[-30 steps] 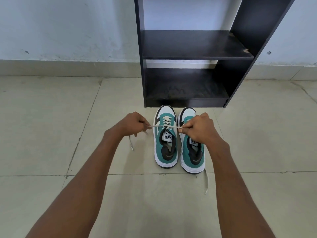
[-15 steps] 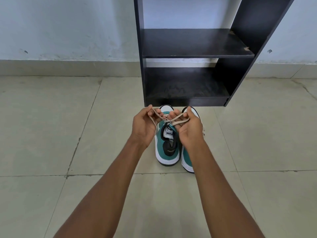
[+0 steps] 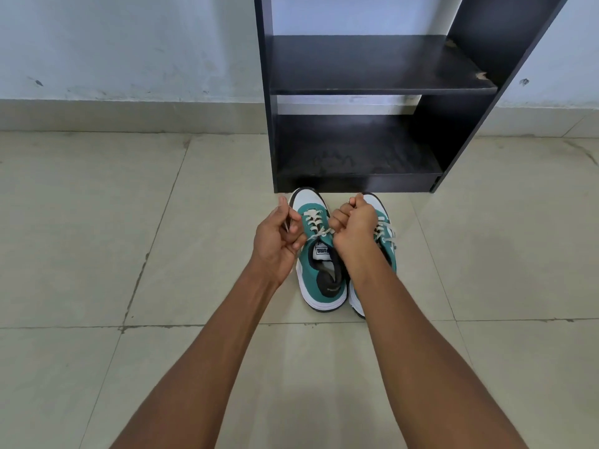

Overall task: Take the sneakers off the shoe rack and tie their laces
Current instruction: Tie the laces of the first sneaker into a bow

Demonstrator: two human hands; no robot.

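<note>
Two teal-and-white sneakers stand side by side on the floor, toes toward the rack. The left sneaker shows its cream laces and black collar. The right sneaker is mostly hidden under my right forearm. My left hand is curled beside the left sneaker, pinching one lace end. My right hand is fisted over the gap between the shoes, gripping the other lace end. The lace runs taut between both hands across the tongue.
A black shoe rack stands right behind the sneakers against a pale wall; both visible shelves hold nothing. Beige floor tiles spread to the left, right and toward me.
A second ago my hands were spread wide, pulling the lace taut. They then came together over the left sneaker with the lace crossed, and now sit slightly apart on its sides.
</note>
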